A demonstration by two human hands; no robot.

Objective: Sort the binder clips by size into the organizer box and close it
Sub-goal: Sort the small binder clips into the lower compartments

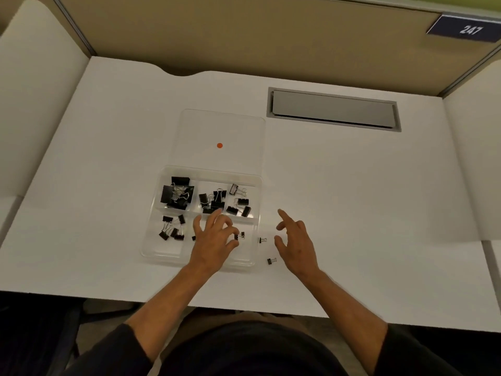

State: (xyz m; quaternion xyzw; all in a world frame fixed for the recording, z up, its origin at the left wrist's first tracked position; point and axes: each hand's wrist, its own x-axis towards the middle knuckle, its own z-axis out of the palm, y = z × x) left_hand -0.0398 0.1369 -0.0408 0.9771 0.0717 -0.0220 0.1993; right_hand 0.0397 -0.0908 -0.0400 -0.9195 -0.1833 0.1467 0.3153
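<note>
A clear organizer box point(151, 240) lies on the white desk, its lid point(225, 126) folded back flat behind it. Black binder clips fill its compartments: large ones point(177, 194) at back left, medium ones point(212, 200) in the middle, smaller ones point(240, 203) at back right and others point(172, 227) at front left. My left hand point(214, 240) hovers over the front compartment, its thumb and fingertips touching a tiny clip point(239, 236). My right hand point(295, 240) is spread above the desk, right of the box. Two tiny clips point(262, 240) point(271, 261) lie loose between box and right hand.
A grey cable hatch point(333, 108) is set into the desk at the back right. Beige partition walls enclose the desk on three sides. An orange dot point(220, 145) shows on the lid. The desk's front edge is near my body.
</note>
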